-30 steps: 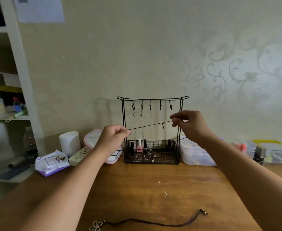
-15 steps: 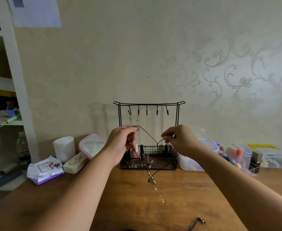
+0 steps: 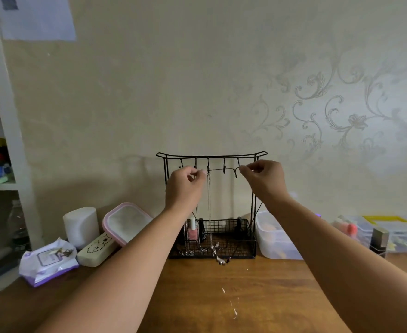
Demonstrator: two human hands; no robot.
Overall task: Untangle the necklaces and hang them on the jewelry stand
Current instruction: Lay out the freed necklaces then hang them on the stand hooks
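A: Both hands pinch the dark cord necklace [image 3: 221, 169], left hand [image 3: 185, 186] and right hand [image 3: 263, 181], stretched across the jewelry stand [image 3: 212, 155] hooks.

B: Risk: slack could miss the hook (or snag the silver chains [image 3: 209, 207] hanging left).

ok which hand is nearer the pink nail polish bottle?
Left. The left hand is up at the hooks, almost directly above the pink nail polish bottle; the right hand is farther right.

stand [image 3: 211, 155]: 1 | hooks [image 3: 224, 168]: 5 | hands [image 3: 184, 186]: 2 | polish bottles [image 3: 193, 230]: 3 | plastic tubs [image 3: 273, 236]: 1
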